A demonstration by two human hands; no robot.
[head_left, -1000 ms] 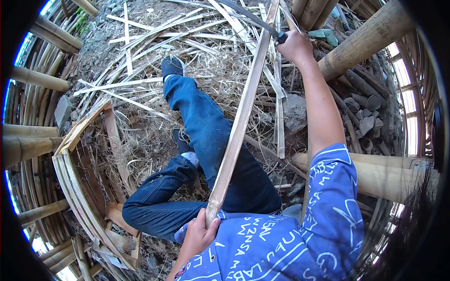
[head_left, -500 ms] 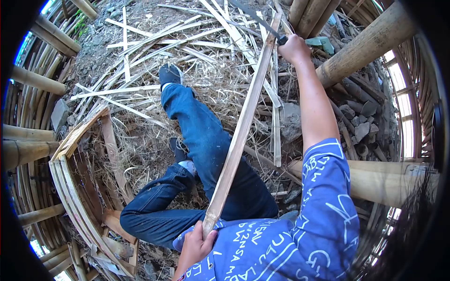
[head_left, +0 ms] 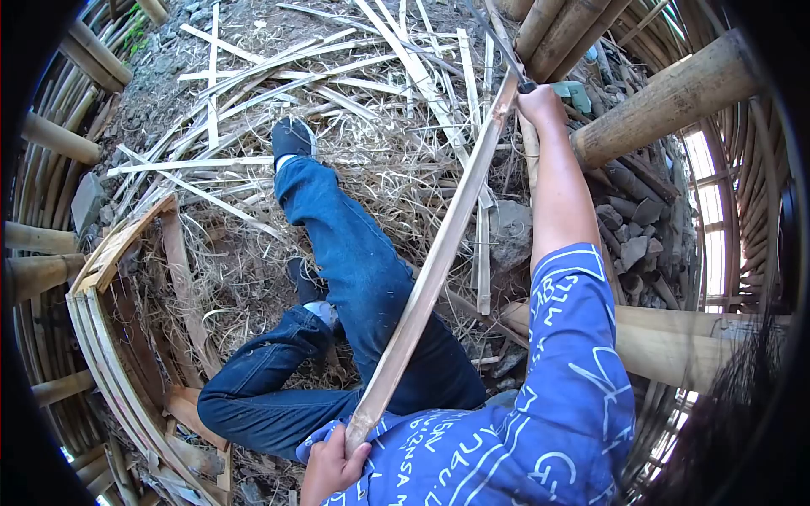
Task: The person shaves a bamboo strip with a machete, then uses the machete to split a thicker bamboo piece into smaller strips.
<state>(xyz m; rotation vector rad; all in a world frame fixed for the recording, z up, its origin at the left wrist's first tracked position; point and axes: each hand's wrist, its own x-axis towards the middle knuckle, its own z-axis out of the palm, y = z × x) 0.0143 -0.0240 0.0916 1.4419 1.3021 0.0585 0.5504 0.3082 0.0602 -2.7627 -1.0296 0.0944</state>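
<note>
A long split bamboo strip [head_left: 426,295] runs diagonally across my lap, its near end at my waist and its far end out past my knee. My left hand [head_left: 332,466] is wrapped round the near end. In my right hand [head_left: 542,108], arm stretched out, is the dark handle of a long-bladed knife [head_left: 504,46]. Its blade points up and away, right at the strip's far end, and its tip runs towards the frame's top edge. My bent legs in jeans [head_left: 342,223] lie under the strip.
Pale bamboo strips [head_left: 413,72] and curly shavings [head_left: 363,143] litter the ground ahead. A bent bundle of slats [head_left: 105,346] stands at left. Thick bamboo poles [head_left: 666,101] jut in at both sides. Grey rocks [head_left: 509,232] and a green piece [head_left: 574,95] lie at right.
My right hand and the knife have shifted slightly down and right relative to the strip's far end. The whole view has moved a little; my left hand keeps its grip on the strip.
</note>
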